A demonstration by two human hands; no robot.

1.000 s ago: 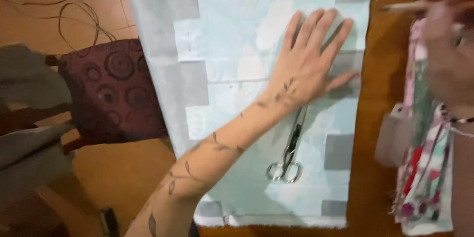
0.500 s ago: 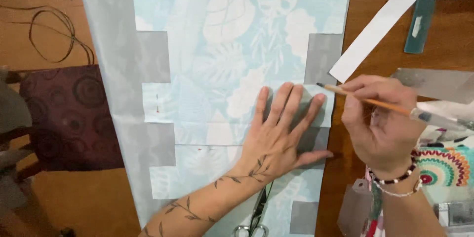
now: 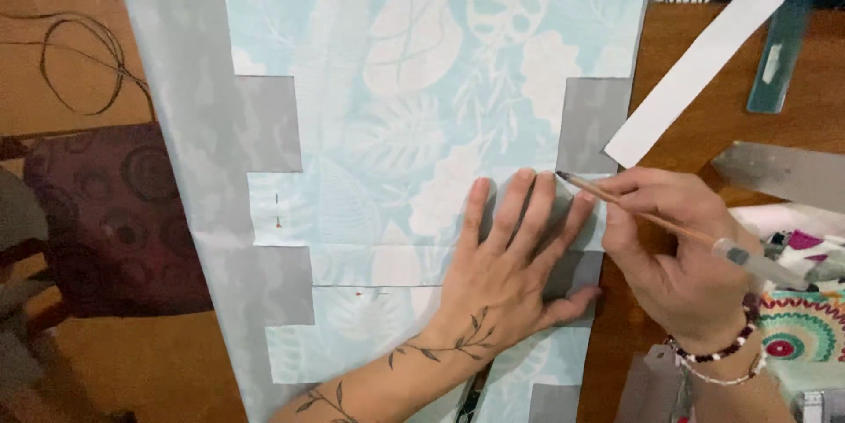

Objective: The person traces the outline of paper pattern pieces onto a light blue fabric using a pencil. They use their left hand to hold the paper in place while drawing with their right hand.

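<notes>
left hand [image 3: 506,269]: flat, palm down, fingers spread, gripping nothing; presses on leaf-print piece near its right edge, approx mid-table.
right hand [image 3: 673,251]: closed around a pencil [image 3: 634,210], writing-style pinch; tip sits at right edge of the piece, just beside left fingertips.
leaf-print piece [image 3: 414,97]: pale blue w/ white leaves, stepped/notched outline, lies flat on grey fabric [image 3: 185,115]; a few small dark marks near its edges. Fold lines run across it near the left hand.
handling (judgement): looks thin, light, limp; prob. shifts or wrinkles easily, so flat-palm hold-down close to the marked edge suits better than a pinch. To lift, take 2 corners or slide a flat hand under; one-corner grab likely drapes and drags. Not fragile, low slip on cloth under it.
grey fabric: long strip, runs top to bottom of view, hangs over table edge at left; soft too, could creep w/ the top piece.
pencil: thin, stiff, light; held near mid-shaft, clear cap end points right.
table [image 3: 704,132]: brown wood, right side.
white strip [image 3: 695,71]: paper-like, diagonal, upper right, apart from both hands.
ruler [image 3: 779,36]: teal, see-through, far upper right.
patterned cloth [image 3: 801,322]: bright print, lower right, beside right wrist.
bracelets [image 3: 717,357]: beaded, on right wrist.
chair cushion [image 3: 106,212]: dark red, left, below table level.
</notes>
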